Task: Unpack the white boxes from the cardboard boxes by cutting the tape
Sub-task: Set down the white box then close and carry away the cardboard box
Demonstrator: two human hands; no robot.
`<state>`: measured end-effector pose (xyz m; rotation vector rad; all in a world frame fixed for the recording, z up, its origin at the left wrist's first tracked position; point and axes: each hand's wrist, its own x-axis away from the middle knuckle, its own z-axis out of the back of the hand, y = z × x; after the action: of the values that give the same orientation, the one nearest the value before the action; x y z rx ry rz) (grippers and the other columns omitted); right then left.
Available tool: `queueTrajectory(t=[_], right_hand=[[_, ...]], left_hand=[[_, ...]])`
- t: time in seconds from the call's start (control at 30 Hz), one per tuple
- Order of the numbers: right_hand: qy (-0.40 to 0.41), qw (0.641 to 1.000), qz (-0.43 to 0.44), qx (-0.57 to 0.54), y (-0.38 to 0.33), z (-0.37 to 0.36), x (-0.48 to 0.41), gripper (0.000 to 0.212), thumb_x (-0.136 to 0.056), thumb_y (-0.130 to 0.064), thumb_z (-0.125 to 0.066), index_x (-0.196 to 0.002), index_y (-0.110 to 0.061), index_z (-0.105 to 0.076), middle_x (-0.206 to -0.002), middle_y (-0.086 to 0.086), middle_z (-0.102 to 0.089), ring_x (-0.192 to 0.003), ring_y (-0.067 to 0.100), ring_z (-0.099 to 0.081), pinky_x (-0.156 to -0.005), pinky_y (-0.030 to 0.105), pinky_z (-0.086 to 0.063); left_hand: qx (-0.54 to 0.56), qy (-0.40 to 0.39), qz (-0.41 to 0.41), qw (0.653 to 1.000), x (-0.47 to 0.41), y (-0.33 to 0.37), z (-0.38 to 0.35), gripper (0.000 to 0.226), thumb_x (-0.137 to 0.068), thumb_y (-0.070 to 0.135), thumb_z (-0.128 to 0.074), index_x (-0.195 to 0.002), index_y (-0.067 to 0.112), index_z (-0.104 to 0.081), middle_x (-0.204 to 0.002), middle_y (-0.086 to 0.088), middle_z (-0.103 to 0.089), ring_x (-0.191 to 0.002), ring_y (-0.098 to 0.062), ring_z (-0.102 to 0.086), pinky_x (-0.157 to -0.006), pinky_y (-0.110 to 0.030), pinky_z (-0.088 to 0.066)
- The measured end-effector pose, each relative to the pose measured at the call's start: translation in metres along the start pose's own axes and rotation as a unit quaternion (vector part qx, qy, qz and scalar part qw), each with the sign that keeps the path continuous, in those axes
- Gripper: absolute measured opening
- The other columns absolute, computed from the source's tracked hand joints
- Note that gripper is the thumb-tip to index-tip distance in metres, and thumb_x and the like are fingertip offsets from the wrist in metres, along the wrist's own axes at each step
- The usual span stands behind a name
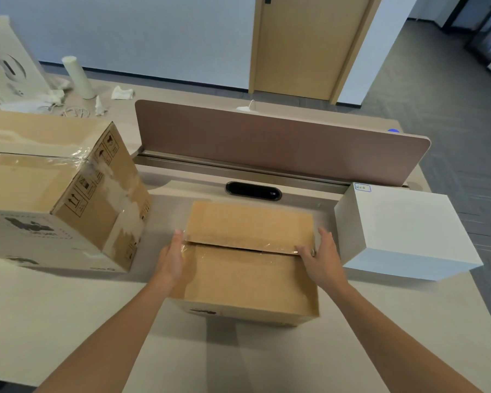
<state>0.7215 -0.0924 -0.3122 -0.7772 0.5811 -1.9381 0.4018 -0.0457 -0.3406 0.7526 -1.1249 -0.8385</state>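
Note:
A small cardboard box [247,279] stands on the desk right in front of me. Its far top flap [250,225] is lifted slightly, with cut clear tape along the seam. My left hand [172,256] presses against the box's left side, fingers at the flap's left end. My right hand [321,259] is at the right side, thumb on the flap's near edge. One white box [403,234] with a small handwritten label sits to the right. A large taped cardboard box [54,194] lies on the left.
A brown divider panel [267,137] runs across the back of the desk [68,307], with a black cable slot [253,190] before it. Beyond the large box are a white roll [78,78], crumpled paper and cords. The desk's right edge lies just past the white box.

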Motion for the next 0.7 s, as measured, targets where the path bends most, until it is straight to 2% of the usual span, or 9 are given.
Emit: queueTrajectory(t=[0.07,0.13,0.23,0.27,0.37,0.43,0.53,0.6,0.7], right_hand=[[-0.008,0.999,-0.026,-0.028,0.002,-0.006,0.002,0.073,-0.098,-0.041,-0.054,-0.155,-0.015,-0.017,-0.159,0.006,-0.03,-0.141,0.027,-0.037,-0.112,0.04,-0.033],[-0.017,0.997,-0.054,-0.06,0.004,-0.012,0.003,0.066,-0.1,-0.041,-0.049,-0.154,-0.015,-0.021,-0.152,0.006,-0.041,-0.136,0.028,-0.044,-0.107,0.039,-0.036],[-0.023,0.99,-0.072,-0.116,0.009,-0.02,0.003,0.048,-0.102,-0.041,-0.045,-0.142,-0.016,-0.037,-0.134,0.004,-0.056,-0.121,0.025,-0.053,-0.093,0.034,-0.04],[-0.023,0.99,-0.067,-0.125,0.009,-0.02,0.003,0.044,-0.102,-0.04,-0.044,-0.139,-0.016,-0.04,-0.129,0.002,-0.058,-0.119,0.025,-0.055,-0.091,0.034,-0.04],[-0.02,0.993,-0.046,-0.109,0.011,-0.021,0.001,0.038,-0.104,-0.036,-0.041,-0.133,-0.013,-0.043,-0.119,0.0,-0.058,-0.114,0.026,-0.055,-0.089,0.034,-0.039],[-0.019,0.995,-0.029,-0.09,0.011,-0.021,0.001,0.036,-0.105,-0.033,-0.039,-0.132,-0.011,-0.042,-0.113,-0.001,-0.055,-0.111,0.027,-0.056,-0.086,0.033,-0.038],[-0.024,0.996,-0.025,-0.085,0.012,-0.022,0.0,0.035,-0.105,-0.031,-0.037,-0.133,-0.01,-0.04,-0.11,0.001,-0.056,-0.109,0.03,-0.057,-0.083,0.034,-0.039],[-0.033,0.995,-0.034,-0.092,0.012,-0.022,-0.001,0.034,-0.105,-0.032,-0.036,-0.133,-0.012,-0.039,-0.111,0.0,-0.056,-0.11,0.031,-0.057,-0.085,0.035,-0.04],[-0.053,0.985,-0.074,-0.147,0.012,-0.021,-0.002,0.046,-0.102,-0.043,-0.04,-0.142,-0.022,-0.033,-0.122,-0.005,-0.053,-0.117,0.026,-0.054,-0.101,0.042,-0.043]], left_hand=[[-0.012,0.004,0.009,1.0,0.0,0.001,-0.001,0.068,-0.101,0.061,-0.029,-0.136,0.011,-0.058,-0.131,-0.011,-0.058,-0.13,-0.031,-0.048,-0.105,-0.039,-0.035],[-0.042,0.005,0.023,0.999,-0.003,0.0,0.0,0.076,-0.099,0.065,-0.031,-0.137,0.004,-0.056,-0.136,-0.017,-0.057,-0.128,-0.035,-0.05,-0.106,-0.044,-0.037],[-0.086,-0.006,0.015,0.996,-0.005,0.002,-0.002,0.064,-0.101,0.058,-0.038,-0.137,0.009,-0.056,-0.125,-0.008,-0.062,-0.113,-0.024,-0.052,-0.095,-0.037,-0.039],[-0.101,-0.012,0.01,0.995,-0.005,0.002,-0.003,0.063,-0.1,0.059,-0.04,-0.137,0.01,-0.055,-0.121,-0.005,-0.062,-0.111,-0.024,-0.053,-0.093,-0.037,-0.039],[-0.133,-0.032,0.025,0.99,-0.009,0.005,-0.002,0.066,-0.099,0.06,-0.042,-0.139,0.009,-0.052,-0.127,-0.006,-0.058,-0.12,-0.029,-0.054,-0.095,-0.038,-0.042],[-0.152,-0.043,0.03,0.987,-0.014,0.008,-0.001,0.061,-0.101,0.055,-0.041,-0.138,0.008,-0.054,-0.129,-0.009,-0.059,-0.115,-0.028,-0.055,-0.096,-0.038,-0.043],[-0.193,-0.048,0.015,0.98,-0.01,0.017,-0.004,0.054,-0.105,0.047,-0.037,-0.135,0.007,-0.055,-0.122,-0.009,-0.059,-0.107,-0.024,-0.054,-0.089,-0.034,-0.04],[-0.225,-0.03,-0.018,0.974,-0.006,0.017,-0.008,0.049,-0.107,0.042,-0.033,-0.129,0.006,-0.058,-0.113,-0.008,-0.059,-0.103,-0.023,-0.053,-0.084,-0.032,-0.036],[-0.254,0.0,-0.053,0.966,-0.003,0.012,-0.01,0.049,-0.107,0.042,-0.03,-0.122,0.006,-0.06,-0.111,-0.007,-0.06,-0.107,-0.027,-0.055,-0.084,-0.033,-0.036]])
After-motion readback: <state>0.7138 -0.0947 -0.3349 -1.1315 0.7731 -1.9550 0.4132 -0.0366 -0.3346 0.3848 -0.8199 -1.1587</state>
